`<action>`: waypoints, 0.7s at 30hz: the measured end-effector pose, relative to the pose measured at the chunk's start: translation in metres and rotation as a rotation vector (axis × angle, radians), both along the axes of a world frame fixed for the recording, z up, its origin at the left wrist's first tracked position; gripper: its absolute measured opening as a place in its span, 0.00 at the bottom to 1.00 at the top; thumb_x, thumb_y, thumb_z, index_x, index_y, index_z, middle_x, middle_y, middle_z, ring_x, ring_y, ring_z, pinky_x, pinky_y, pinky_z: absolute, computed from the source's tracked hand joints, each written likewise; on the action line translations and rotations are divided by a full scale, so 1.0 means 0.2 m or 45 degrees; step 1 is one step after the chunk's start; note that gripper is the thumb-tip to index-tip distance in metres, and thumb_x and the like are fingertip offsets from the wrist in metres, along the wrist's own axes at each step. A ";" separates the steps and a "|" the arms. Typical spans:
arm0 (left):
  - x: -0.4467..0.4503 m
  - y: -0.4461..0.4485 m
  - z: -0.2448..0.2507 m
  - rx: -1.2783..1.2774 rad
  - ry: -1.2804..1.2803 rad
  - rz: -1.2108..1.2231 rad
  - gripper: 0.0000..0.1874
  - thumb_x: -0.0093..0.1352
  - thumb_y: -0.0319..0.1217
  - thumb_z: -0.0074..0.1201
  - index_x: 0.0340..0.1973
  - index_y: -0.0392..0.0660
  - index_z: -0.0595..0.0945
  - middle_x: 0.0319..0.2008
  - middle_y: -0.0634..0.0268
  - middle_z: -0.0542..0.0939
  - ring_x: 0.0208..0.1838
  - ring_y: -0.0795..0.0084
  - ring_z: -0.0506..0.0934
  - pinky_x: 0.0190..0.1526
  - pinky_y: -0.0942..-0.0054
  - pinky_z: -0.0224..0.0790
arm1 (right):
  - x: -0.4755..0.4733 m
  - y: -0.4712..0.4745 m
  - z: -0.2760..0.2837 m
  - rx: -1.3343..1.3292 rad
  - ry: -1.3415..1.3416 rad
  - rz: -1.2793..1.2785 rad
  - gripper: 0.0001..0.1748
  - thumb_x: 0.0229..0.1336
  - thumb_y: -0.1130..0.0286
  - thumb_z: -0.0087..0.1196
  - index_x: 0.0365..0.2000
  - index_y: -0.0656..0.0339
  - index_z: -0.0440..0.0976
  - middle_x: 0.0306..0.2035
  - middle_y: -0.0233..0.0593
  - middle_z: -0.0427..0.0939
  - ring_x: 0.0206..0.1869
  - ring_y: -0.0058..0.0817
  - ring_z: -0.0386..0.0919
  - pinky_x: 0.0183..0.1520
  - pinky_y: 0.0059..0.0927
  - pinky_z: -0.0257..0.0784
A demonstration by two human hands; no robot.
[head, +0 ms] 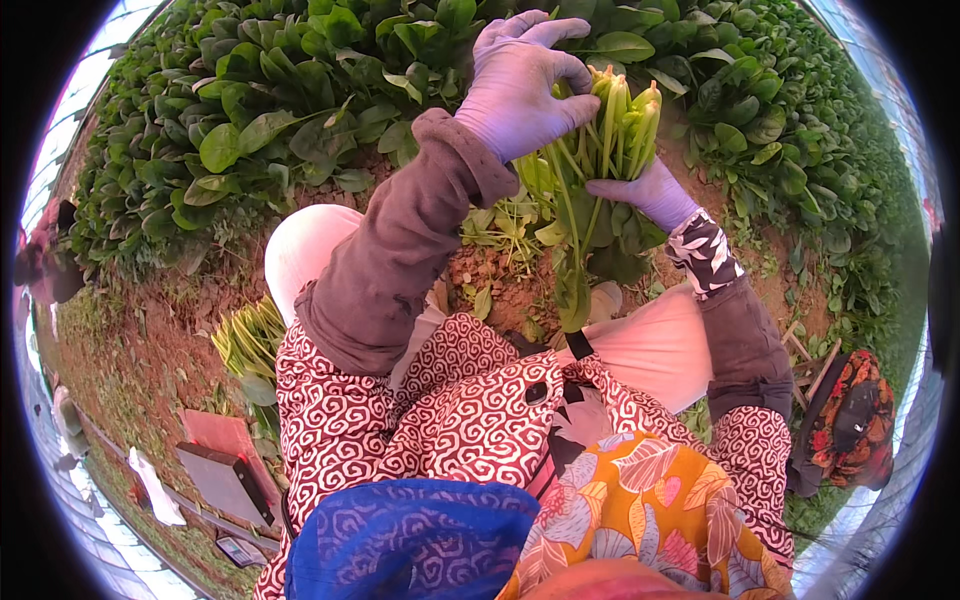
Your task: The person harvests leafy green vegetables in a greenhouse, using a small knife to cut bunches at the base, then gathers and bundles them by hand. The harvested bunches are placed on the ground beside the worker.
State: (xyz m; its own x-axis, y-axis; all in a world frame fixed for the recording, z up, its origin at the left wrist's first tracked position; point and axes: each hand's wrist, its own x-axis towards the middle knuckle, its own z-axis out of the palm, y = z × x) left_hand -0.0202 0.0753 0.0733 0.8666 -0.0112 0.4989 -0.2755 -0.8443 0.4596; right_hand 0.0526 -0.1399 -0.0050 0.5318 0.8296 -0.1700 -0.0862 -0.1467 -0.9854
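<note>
Both hands wear thin purple gloves. My right hand [645,193] is closed around the stems of a bunch of leafy greens, which look like spinach [613,124]; the cut root ends point up and the leaves hang down. At the bunch's upper left side is my left hand [532,82], its thumb and forefinger close together at the stems, the other fingers spread. Whether it pinches a stem cannot be told. A long stem with a leaf [574,292] hangs down from the bunch towards my lap.
Dense leafy plants [300,82] grow ahead and at both sides. Cut greens [251,337] lie on the soil at left, near a grey box [221,480]. A wooden stool [814,360] and a flowered bag [855,424] are at right. Another person [49,255] is at the far left.
</note>
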 end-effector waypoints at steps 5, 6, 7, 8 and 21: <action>-0.01 -0.04 -0.02 0.005 -0.115 0.124 0.07 0.57 0.36 0.63 0.28 0.49 0.84 0.58 0.58 0.75 0.66 0.51 0.65 0.68 0.46 0.44 | 0.00 0.01 -0.01 -0.037 -0.026 0.005 0.37 0.47 0.73 0.71 0.58 0.63 0.67 0.53 0.34 0.76 0.55 0.22 0.72 0.60 0.28 0.68; -0.01 -0.05 -0.02 0.075 -0.145 0.159 0.07 0.57 0.36 0.62 0.28 0.49 0.83 0.58 0.59 0.75 0.65 0.51 0.66 0.68 0.46 0.44 | 0.00 0.01 -0.01 -0.048 -0.030 0.005 0.36 0.48 0.73 0.71 0.58 0.63 0.67 0.53 0.34 0.76 0.55 0.22 0.73 0.61 0.28 0.68; -0.01 -0.07 -0.01 0.143 -0.175 0.194 0.07 0.58 0.36 0.61 0.28 0.48 0.82 0.58 0.59 0.75 0.65 0.52 0.67 0.69 0.45 0.44 | 0.00 0.01 -0.02 -0.061 -0.034 0.000 0.36 0.48 0.73 0.71 0.57 0.63 0.68 0.53 0.34 0.77 0.55 0.22 0.73 0.61 0.28 0.68; -0.01 -0.07 -0.01 0.248 -0.217 0.209 0.07 0.59 0.36 0.60 0.29 0.48 0.82 0.57 0.59 0.75 0.64 0.52 0.67 0.69 0.44 0.44 | 0.00 0.00 -0.03 -0.069 -0.043 -0.005 0.36 0.48 0.72 0.71 0.57 0.63 0.67 0.53 0.34 0.76 0.55 0.22 0.73 0.61 0.28 0.68; 0.04 -0.08 0.01 0.037 -0.486 0.267 0.05 0.57 0.31 0.59 0.27 0.45 0.82 0.51 0.58 0.78 0.58 0.52 0.70 0.63 0.50 0.54 | 0.00 0.00 0.00 -0.031 0.008 -0.003 0.36 0.49 0.72 0.70 0.58 0.64 0.67 0.54 0.36 0.76 0.56 0.24 0.72 0.62 0.29 0.67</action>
